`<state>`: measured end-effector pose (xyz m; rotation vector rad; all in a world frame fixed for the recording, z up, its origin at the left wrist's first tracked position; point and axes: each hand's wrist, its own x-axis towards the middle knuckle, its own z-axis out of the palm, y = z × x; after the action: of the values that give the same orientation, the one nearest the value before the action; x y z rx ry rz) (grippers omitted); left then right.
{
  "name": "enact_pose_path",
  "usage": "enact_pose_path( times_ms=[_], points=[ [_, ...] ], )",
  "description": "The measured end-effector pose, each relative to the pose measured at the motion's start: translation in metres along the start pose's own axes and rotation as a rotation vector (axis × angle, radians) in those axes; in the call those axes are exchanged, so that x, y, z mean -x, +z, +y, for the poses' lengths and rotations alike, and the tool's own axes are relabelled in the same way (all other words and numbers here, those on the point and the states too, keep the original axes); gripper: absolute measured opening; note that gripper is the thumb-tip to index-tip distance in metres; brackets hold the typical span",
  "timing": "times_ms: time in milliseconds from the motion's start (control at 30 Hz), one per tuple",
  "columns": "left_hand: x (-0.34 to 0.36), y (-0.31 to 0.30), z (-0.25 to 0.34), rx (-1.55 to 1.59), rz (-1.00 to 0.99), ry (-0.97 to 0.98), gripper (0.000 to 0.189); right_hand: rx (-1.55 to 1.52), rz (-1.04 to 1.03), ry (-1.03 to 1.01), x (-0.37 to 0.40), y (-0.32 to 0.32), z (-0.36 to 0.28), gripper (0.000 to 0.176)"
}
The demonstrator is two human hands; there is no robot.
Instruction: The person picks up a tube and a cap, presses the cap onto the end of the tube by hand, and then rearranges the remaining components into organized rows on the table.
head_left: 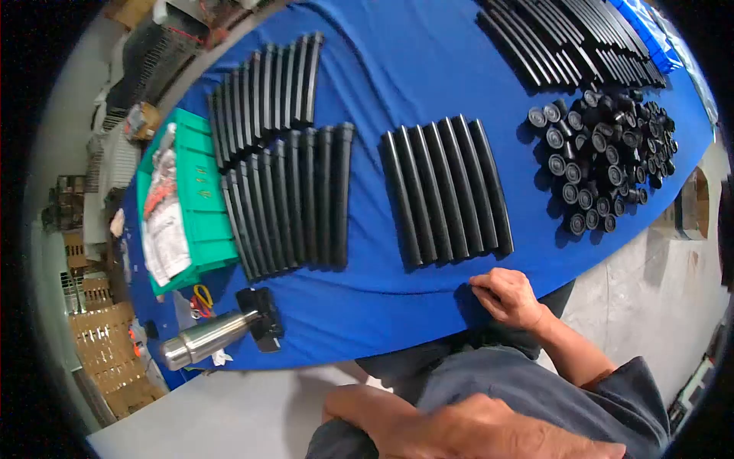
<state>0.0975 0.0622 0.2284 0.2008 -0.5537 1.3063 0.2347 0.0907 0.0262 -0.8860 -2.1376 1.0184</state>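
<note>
My right hand (508, 298) rests at the near edge of the blue-covered table, its fingers curled in, with nothing visible in them. Just beyond it lies a row of several black tubes (447, 191), side by side. My left hand (497, 428) is raised close to the camera across my body at the bottom of the view; the frame cuts it off, so most of its fingers are hidden. Two rows of black tubes with wider ends (287, 203) lie to the left. On the right is a heap of black round caps (604, 157).
A green bin (202, 195) with papers stands at the left, near a steel flask (206, 340) lying by a black block-like object (261, 317). More thin black tubes (566, 34) and a blue tray (650, 34) are at the far right. Cardboard boxes (107, 352) stand beyond the left edge.
</note>
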Motion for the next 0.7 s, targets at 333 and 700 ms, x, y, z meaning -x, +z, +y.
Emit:
enact_pose_path(
  times_ms=[333, 700],
  points=[
    [0.021, -0.056, -0.037, 0.405, 0.211, 0.398, 0.082, -0.024, -0.065, -0.005, 0.001, -0.001, 0.005, 0.028],
    [0.018, -0.066, -0.023, 0.178, 0.118, 0.296, 0.084, -0.045, -0.048, 0.008, 0.000, 0.001, 0.004, 0.025]
  ],
)
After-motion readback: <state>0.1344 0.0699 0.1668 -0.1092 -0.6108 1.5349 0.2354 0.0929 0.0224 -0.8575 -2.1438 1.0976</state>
